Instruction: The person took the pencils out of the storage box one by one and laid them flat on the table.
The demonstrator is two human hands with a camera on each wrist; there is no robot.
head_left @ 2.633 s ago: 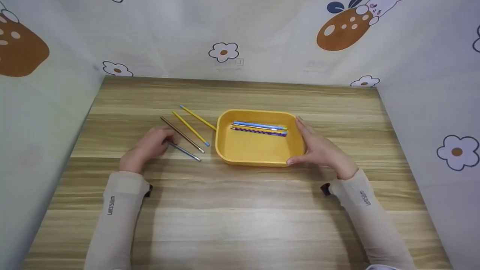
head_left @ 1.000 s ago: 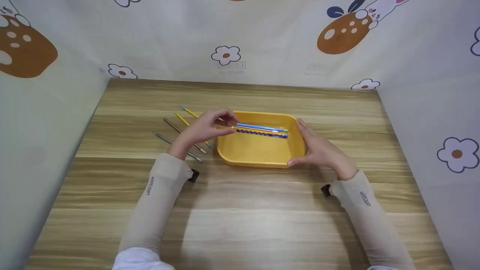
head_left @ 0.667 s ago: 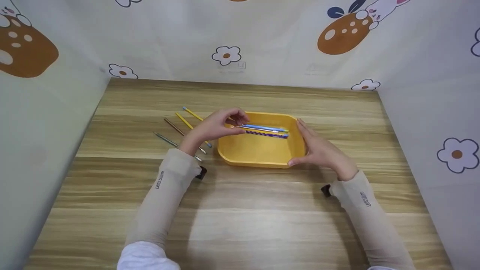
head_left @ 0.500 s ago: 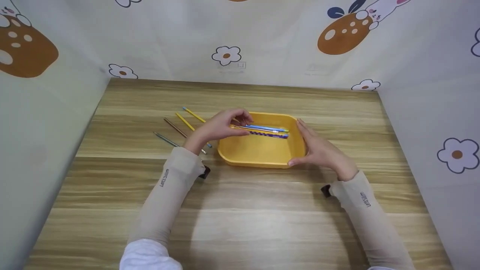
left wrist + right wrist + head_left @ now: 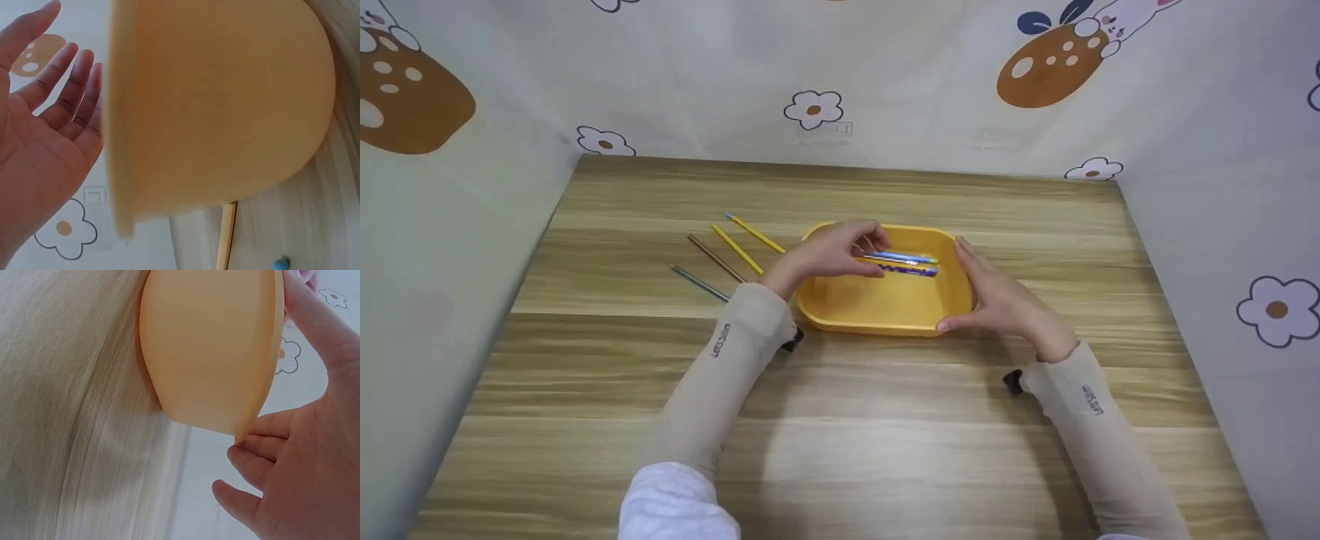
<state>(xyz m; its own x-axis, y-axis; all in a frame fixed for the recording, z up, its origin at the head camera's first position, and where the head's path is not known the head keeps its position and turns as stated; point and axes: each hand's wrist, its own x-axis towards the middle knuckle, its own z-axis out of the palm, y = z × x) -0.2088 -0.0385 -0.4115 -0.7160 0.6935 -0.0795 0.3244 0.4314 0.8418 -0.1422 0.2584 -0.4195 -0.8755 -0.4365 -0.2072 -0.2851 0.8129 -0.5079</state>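
"Where are the pencils?"
"Some are in the yellow box, some left of it."
"And the hands?"
"The left hand is loose above the box; the right hand grips its right end."

room is free over the near rim of the yellow tray; the left grip, loose pencils and right grip obstruct its ends.

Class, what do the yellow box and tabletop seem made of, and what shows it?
Yellow box: probably moulded plastic with a satin finish, judging by its even colour and smooth, rounded corners. Tabletop: wood or wood-look laminate with a soft sheen; streaked grain shows, but whether it is printed stays open.
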